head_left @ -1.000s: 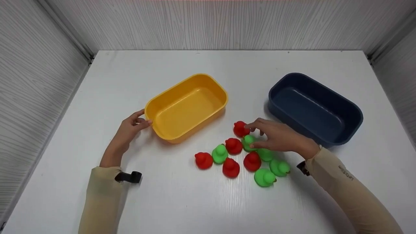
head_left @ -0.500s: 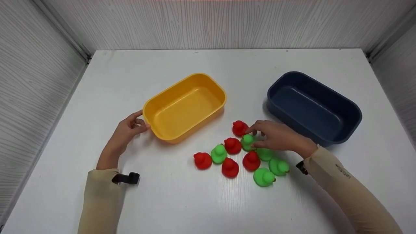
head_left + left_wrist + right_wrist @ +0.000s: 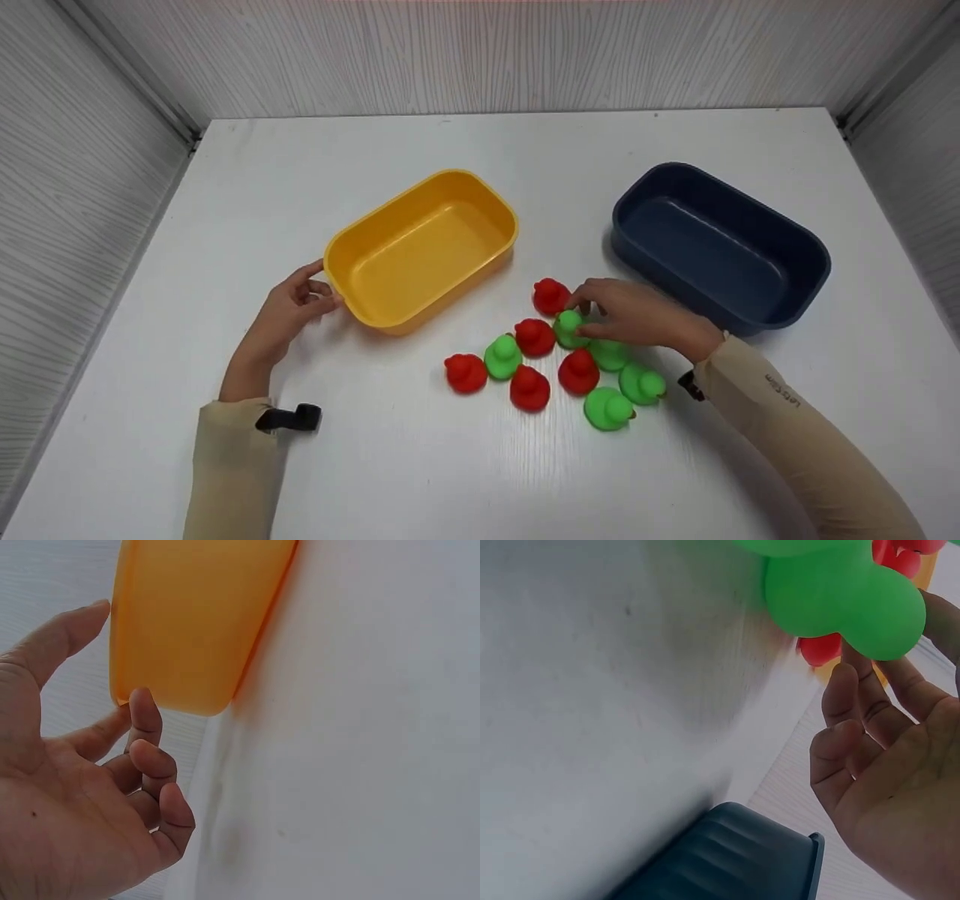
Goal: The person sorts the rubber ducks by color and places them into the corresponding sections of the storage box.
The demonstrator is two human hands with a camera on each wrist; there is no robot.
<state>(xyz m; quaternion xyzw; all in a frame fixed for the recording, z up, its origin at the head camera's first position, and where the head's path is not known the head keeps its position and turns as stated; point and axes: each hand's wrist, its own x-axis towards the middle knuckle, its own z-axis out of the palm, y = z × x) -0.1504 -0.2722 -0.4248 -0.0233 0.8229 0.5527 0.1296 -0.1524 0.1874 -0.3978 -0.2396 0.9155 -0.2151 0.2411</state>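
In the head view a yellow bin (image 3: 420, 259) stands left of the middle, and my left hand (image 3: 289, 311) is at its near-left corner. Seen from the left wrist, thumb and index fingertips meet the outside of the bin wall (image 3: 187, 630), spread apart, while the other fingers bend loosely. My right hand (image 3: 637, 311) is over a group of toy ducks, thumb and index finger spaced apart around the head of a green duck (image 3: 568, 321). Its index fingertip is right beside a red duck (image 3: 551, 297). A green duck (image 3: 885, 611) covers part of these fingers in the right wrist view.
Behind the right hand stands a dark blue bin (image 3: 720, 232). Several more red and green ducks lie close together on the white table (image 3: 420, 465), including a red duck (image 3: 465, 373) at the left and a green duck (image 3: 609, 409) nearest the front. Panels enclose the sides and back.
My left thumb has slid slightly toward me along the yellow bin's edge. The right hand stays over the ducks almost unmoved. The whole head view has shifted a little.
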